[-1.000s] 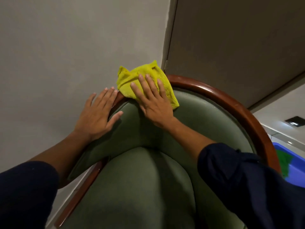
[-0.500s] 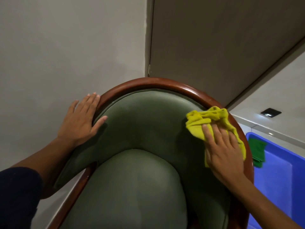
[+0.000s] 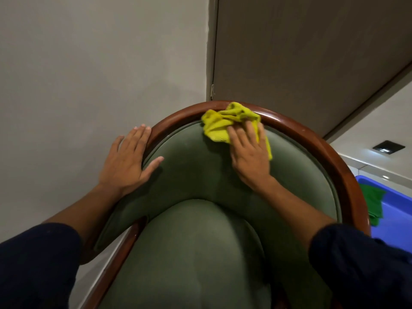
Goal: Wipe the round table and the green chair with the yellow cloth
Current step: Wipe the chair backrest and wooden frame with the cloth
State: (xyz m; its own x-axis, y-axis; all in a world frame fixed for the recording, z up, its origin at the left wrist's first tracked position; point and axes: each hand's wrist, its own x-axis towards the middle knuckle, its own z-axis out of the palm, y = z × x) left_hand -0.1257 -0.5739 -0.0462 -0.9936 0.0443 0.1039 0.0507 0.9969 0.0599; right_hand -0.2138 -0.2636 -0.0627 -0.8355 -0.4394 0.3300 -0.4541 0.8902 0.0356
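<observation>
The green chair (image 3: 191, 175) fills the lower middle, with a curved padded back and a glossy brown wooden rim. My right hand (image 3: 249, 157) presses the crumpled yellow cloth (image 3: 225, 123) flat against the top of the padded back, and the cloth laps onto the wooden rim. My left hand (image 3: 127, 161) lies flat with fingers spread on the left side of the rim, thumb on the padding, holding nothing. The round table is out of view.
A grey wall stands close behind the chair, with a brown door panel (image 3: 301, 52) at the upper right. A blue bin (image 3: 396, 215) holding a green cloth (image 3: 374, 204) sits on the floor right of the chair. A dark floor socket (image 3: 389, 147) lies beyond it.
My right hand has slid the yellow cloth from the right side of the chair back up to its top centre. My left hand has stayed on the left rim.
</observation>
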